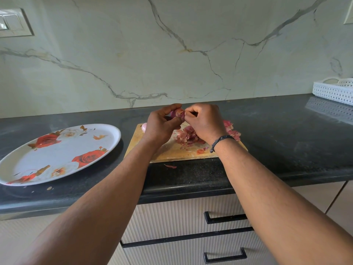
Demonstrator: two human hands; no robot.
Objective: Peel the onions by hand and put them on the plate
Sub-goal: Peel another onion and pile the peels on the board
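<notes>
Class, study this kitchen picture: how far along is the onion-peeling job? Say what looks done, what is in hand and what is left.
Done: a heap of onion skins lies on the cutting board, so peeling has been under way. In hand: the left hand grips an onion while the right hand pinches at its top. Left: the flowered plate holds no onions, and a pale onion waits at the board's far left corner.

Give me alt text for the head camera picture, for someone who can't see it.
Left hand holds a small red onion above a wooden board strewn with peels while the right hand pinches its skin. A rose-patterned plate sits on the left, holding no onions.
</notes>
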